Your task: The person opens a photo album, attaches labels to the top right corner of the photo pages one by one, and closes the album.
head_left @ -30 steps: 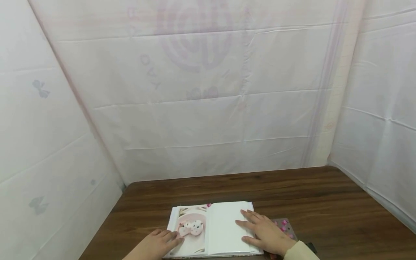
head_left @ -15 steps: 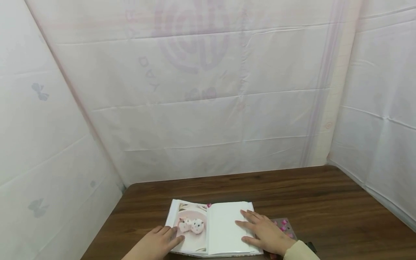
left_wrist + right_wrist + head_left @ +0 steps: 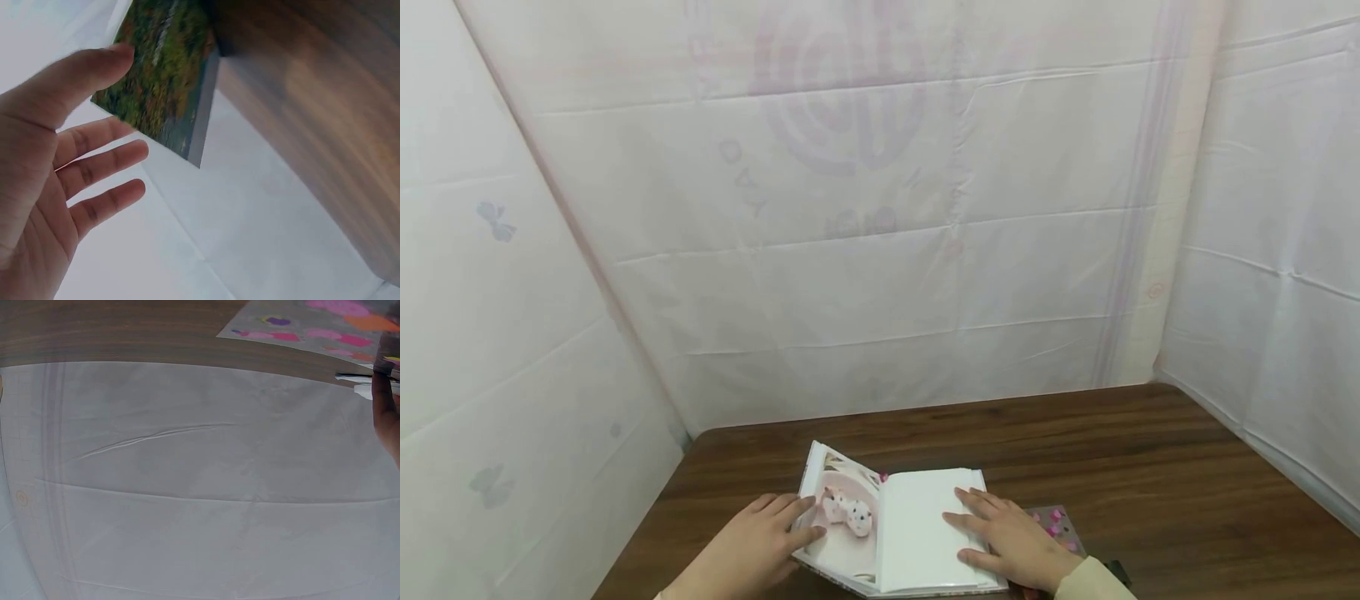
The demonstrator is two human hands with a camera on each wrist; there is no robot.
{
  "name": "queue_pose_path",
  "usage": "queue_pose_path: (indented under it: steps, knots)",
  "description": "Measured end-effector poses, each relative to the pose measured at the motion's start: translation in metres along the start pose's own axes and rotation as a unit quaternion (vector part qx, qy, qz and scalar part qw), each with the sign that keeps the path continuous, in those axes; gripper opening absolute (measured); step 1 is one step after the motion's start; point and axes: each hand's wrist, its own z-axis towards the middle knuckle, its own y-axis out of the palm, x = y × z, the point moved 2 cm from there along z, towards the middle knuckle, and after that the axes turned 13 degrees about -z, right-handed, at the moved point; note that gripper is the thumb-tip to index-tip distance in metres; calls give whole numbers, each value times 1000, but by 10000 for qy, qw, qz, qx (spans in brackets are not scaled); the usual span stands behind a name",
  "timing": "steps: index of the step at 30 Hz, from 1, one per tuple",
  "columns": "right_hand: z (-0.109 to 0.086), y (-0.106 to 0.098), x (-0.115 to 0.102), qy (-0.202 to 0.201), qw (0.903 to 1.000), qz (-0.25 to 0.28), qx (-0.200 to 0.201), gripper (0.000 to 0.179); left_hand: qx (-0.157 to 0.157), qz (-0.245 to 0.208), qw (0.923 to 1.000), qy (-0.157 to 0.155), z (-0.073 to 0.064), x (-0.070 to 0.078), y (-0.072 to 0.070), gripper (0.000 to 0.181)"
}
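A photo album [image 3: 928, 525] lies spread on the table, with a pink bow-like picture on its left page [image 3: 850, 508] and a plain white right page. My left hand [image 3: 756, 537] grips the outer edge of the left side, which is tilted up from the table. In the left wrist view the album's printed green and brown cover [image 3: 165, 75] shows, with my left thumb [image 3: 94, 72] against it and three fingers spread below its edge; the index finger is hidden. My right hand [image 3: 1018, 537] rests on the white page with fingers spread.
A clear sheet with pink shapes [image 3: 1058, 523] lies under and beyond my right wrist, on the brown wooden table [image 3: 1075, 442]. A small dark object [image 3: 1117, 573] sits near the right sleeve. White cloth walls [image 3: 865, 292] stand behind and on both sides.
My left hand has moved up and raised the album's left side from nearly flat to a tilt. The right hand has stayed in place on the white page.
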Motion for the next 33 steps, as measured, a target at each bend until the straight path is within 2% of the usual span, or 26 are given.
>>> queue_pose_path:
  steps: [3, 7, 13, 19, 28, 33]
  knots:
    - [1, 1, 0, 21, 10000, 19, 4, 49, 127, 23, 9999, -16, 4, -3, -3, 51]
    - [2, 2, -1, 18, 10000, 27, 47, 48, 504, -48, 9987, -16, 9, -7, -5, 55]
    - [5, 4, -4, -53, 9999, -80, 139, 47, 986, -549, 9936, -86, 15, -10, -1, 56]
    - [8, 4, -7, -62, 10000, 9, 65, 48, 1278, -1124, 9851, -269, 22, -8, 6, 55]
    - [8, 3, -9, -48, 9997, -244, 90, 49, 1133, -1896, 9707, -947, 38, 8, 17, 55]
    - [8, 4, -8, -47, 9969, -699, 369, 51, 1152, -2261, 9621, -997, 49, 20, 22, 57]
